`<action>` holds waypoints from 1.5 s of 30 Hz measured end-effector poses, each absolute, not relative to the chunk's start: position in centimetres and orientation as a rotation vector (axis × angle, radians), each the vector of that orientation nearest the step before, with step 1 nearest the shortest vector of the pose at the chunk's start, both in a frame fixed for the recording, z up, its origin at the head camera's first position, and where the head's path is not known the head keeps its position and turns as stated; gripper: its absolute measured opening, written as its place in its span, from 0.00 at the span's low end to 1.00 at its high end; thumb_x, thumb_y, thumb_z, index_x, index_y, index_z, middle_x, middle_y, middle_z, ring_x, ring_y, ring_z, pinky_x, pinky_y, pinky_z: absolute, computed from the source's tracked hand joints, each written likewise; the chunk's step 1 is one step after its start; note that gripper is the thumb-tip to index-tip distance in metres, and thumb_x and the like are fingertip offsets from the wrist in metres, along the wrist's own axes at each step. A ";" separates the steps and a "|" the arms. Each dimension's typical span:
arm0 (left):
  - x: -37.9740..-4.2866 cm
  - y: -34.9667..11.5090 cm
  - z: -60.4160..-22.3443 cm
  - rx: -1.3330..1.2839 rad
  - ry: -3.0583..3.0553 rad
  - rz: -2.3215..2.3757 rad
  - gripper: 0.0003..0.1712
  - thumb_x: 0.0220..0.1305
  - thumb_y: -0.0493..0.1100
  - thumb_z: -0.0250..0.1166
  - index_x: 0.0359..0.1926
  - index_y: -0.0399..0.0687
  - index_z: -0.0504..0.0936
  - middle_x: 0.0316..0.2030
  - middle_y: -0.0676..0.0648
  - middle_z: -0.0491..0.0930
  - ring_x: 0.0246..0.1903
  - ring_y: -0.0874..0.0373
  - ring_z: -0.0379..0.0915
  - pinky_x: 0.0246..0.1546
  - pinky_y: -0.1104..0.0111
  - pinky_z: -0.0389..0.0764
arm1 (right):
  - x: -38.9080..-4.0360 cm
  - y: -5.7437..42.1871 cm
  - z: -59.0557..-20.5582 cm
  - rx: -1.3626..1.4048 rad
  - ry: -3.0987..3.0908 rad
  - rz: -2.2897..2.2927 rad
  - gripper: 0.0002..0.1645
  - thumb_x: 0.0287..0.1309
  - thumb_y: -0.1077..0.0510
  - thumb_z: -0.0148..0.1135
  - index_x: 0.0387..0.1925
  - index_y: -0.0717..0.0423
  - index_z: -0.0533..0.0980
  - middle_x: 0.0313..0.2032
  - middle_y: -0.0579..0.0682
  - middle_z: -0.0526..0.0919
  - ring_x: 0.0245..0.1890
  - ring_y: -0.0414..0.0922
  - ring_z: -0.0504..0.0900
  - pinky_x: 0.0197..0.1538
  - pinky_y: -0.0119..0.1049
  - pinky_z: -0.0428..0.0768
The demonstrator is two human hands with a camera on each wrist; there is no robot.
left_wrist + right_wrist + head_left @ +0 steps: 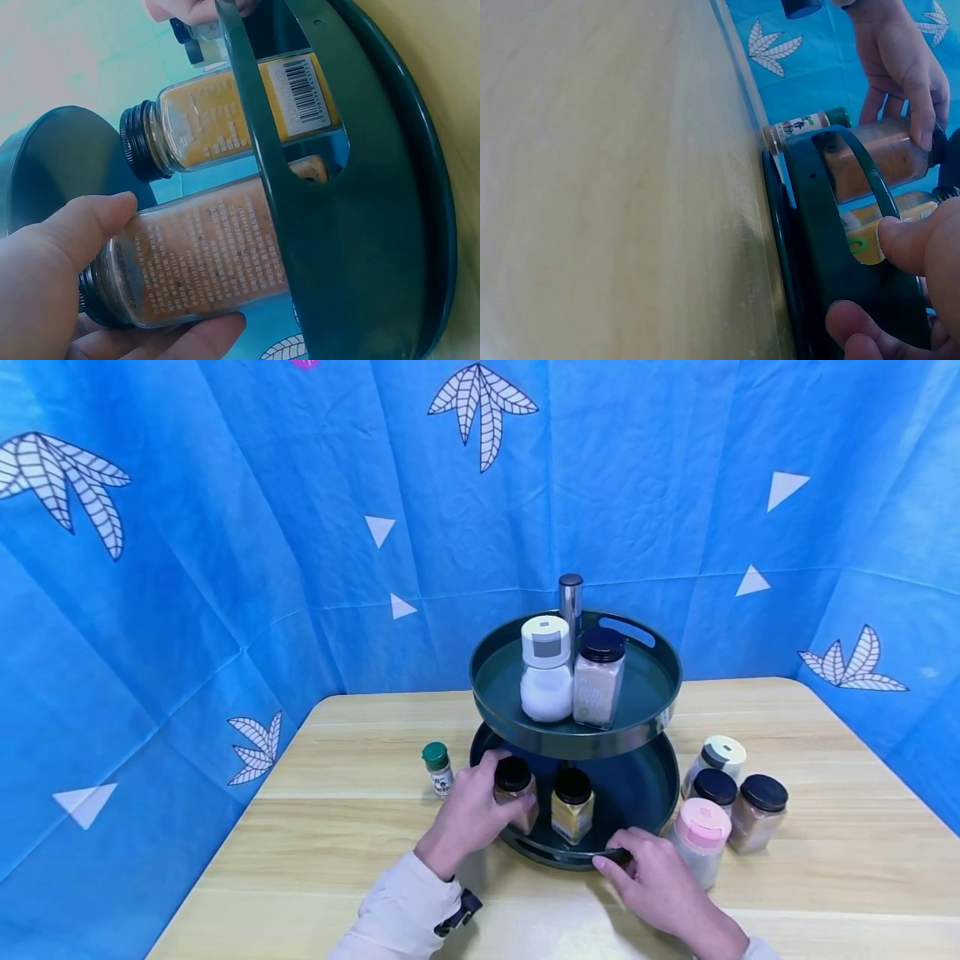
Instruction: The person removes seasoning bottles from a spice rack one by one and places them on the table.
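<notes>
Now the brown-filled jar [202,255] is at nine o'clock in the lower tray [637,785], left hand [472,806] gripping it, right hand [656,877] pinching the rim [543,859] at five. One yellow jar [572,817] and two upper containers [597,689] look settled; four outside containers [704,828] at three o'clock and a green-capped bottle [438,770] at ten seem left.

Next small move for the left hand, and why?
Probably ease the brown jar fully down onto the lower tray before letting go. The left hand grips it near its black lid, inside the tray's rim beside the yellow jar, but the tray's wall partly hides its base, so contact is unclear. The right hand holds the rim.
</notes>
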State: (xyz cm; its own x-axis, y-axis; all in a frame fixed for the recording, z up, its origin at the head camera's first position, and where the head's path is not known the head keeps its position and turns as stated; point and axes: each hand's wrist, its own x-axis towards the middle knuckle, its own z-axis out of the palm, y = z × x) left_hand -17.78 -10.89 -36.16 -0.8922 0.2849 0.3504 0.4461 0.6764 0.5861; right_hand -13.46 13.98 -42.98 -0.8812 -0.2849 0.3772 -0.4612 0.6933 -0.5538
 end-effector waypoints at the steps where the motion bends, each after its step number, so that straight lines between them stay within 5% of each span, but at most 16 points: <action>1: -17.8 -10.9 -36.1 -0.589 -2.659 -1.020 0.32 0.55 0.49 0.69 0.56 0.41 0.68 0.43 0.42 0.83 0.41 0.56 0.79 0.41 0.61 0.83 | -13.5 14.0 -43.0 0.592 -2.645 0.969 0.09 0.49 0.57 0.71 0.25 0.46 0.76 0.22 0.38 0.72 0.19 0.30 0.68 0.22 0.28 0.72; 45: -18.3 -11.6 -34.2 -0.563 -2.617 -0.975 0.29 0.55 0.46 0.70 0.54 0.41 0.69 0.45 0.42 0.83 0.46 0.52 0.79 0.45 0.59 0.82 | -13.4 13.9 -42.8 0.571 -2.690 0.986 0.08 0.49 0.57 0.70 0.26 0.46 0.76 0.23 0.39 0.73 0.20 0.31 0.69 0.23 0.29 0.73</action>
